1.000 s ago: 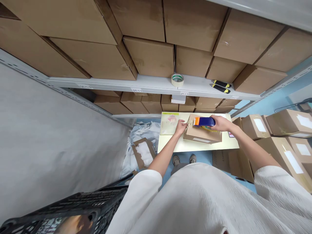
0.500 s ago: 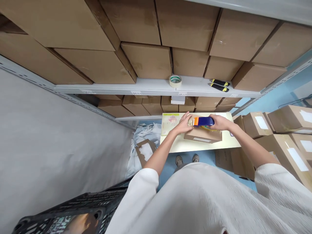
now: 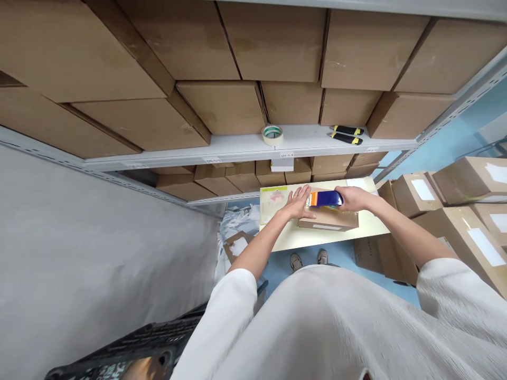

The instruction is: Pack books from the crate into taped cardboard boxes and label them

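A cardboard box (image 3: 336, 218) with a white label on its near side lies on the pale yellow table (image 3: 289, 240). My right hand (image 3: 350, 198) is wrapped round a blue and orange tape dispenser (image 3: 329, 198), whose orange end rests at the box's left end. Against that left end lies my left hand (image 3: 298, 202), fingers stretched out and pressed flat, close to the dispenser's head. Clear tape shows at the orange end, partly hidden by my left hand.
Above the table, a metal shelf (image 3: 233, 142) carries stacked cartons, a tape roll (image 3: 272, 135) and two utility knives (image 3: 347, 134). More labelled boxes (image 3: 467, 237) are piled on the right. A black crate (image 3: 158, 343) stands at lower left, near a grey wall (image 3: 99, 232).
My left hand's fingers have flattened and spread against the box's left end. The dispenser stays at about the same place on the box. The camera view has shifted slightly.
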The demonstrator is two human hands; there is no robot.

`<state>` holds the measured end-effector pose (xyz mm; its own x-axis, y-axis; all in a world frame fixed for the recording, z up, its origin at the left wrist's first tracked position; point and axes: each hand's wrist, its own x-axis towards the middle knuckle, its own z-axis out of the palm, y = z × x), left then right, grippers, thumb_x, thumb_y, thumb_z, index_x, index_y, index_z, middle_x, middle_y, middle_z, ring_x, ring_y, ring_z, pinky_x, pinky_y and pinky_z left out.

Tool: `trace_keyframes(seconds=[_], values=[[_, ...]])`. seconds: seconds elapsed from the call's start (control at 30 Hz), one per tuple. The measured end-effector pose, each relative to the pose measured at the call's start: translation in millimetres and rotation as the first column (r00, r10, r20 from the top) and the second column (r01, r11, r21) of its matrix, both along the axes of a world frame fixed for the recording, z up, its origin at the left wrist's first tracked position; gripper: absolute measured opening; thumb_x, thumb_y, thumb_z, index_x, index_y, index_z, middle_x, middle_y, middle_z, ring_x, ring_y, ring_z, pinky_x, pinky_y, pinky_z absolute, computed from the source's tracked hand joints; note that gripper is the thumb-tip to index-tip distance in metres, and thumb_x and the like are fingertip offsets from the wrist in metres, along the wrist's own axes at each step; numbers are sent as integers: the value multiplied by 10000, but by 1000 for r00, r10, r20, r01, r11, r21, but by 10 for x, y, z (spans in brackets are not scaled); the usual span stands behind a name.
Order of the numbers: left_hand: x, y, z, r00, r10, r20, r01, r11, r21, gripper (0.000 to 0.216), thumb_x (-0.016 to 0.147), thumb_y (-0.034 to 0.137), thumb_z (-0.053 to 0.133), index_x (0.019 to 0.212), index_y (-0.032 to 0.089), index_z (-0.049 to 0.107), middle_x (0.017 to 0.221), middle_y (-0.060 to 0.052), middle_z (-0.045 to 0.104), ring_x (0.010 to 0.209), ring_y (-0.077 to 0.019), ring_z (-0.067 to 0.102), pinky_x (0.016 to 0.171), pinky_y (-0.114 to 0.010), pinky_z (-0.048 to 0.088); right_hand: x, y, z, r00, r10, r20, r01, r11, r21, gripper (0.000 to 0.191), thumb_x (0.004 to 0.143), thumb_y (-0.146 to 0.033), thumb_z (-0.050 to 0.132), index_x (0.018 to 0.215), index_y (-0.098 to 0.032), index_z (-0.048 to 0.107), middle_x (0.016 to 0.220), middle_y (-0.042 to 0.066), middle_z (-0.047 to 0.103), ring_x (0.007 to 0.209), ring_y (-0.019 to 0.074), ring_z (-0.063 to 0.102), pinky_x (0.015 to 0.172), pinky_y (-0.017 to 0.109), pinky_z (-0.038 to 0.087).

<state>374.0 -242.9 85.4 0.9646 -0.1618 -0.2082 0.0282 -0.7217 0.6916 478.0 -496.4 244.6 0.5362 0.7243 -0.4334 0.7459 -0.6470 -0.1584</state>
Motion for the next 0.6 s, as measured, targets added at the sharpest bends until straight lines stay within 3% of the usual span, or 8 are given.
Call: trace_keyframes(seconds=[0.17,0.3,0.37,0.47,0.6], values=[[-12,-12,-136,1000,1,6,-1,999,47,1450,634,730,927,1784,263,177,1880,-190,82,1737,-459,-13,1371,-643,-69,13,-130,-38,1000,3,7,-3,1000,-30,430,841,-448,792,1196,-247,656,1147,155,811,996,361,771,747,370,483],[-240,141,-332,986,114,-124,-103,991,88,1434,601,715,955,1751,230,249,1842,-268,194,1726,-502,28,1357,-696,-16,101,-353,-126,998,55,42,-52,996,-68,342,846,-400,771,1131,-243,667,1133,154,815,998,356,772,792,388,500],[-334,162,-376,986,142,-82,-137,988,66,1444,615,718,954,1763,237,223,1852,-259,159,1731,-483,6,1368,-673,-3,168,-477,-171,997,54,57,-49,996,-75,314,842,-372,768,1110,-243,668,1130,146,817,1009,349,770,797,382,499],[-299,40,-345,996,90,-18,-90,996,5,1519,628,728,948,1800,277,94,1879,-208,46,1743,-431,-34,1388,-615,-4,256,-596,-220,997,21,79,-16,998,-60,314,834,-356,768,1109,-243,668,1127,143,819,1003,345,767,777,373,491],[55,-299,-278,996,-94,2,94,995,31,1647,554,721,975,1810,247,21,1879,-200,-61,1731,-443,-119,1375,-617,-105,282,-590,-246,998,20,66,-16,998,-54,335,819,-349,778,1118,-240,674,1146,143,818,1010,344,769,786,369,492]])
